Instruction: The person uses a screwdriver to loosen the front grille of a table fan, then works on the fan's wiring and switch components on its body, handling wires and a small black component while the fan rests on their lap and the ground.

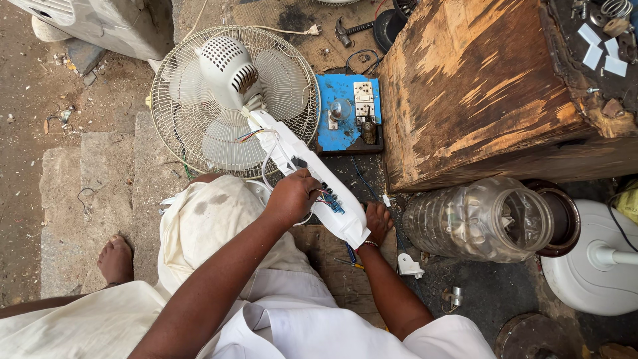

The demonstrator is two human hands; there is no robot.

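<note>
Nearest, left hand closed on top of a smooth white plastic fan stem, fingers at its coloured wires; right hand cupped beneath the stem's lower end. Just right, a ribbed clear plastic jar on its side. Beyond the hands, round wire fan guard, chipped blue switchboard, worn wooden block.

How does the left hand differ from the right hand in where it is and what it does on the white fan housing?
The left hand lies on top of the white fan housing, fingers at its coloured wires. The right hand is under the housing's lower end, mostly hidden, supporting it. The left arm comes across the lap; the right arm rises straight. Both touch the housing.
</note>
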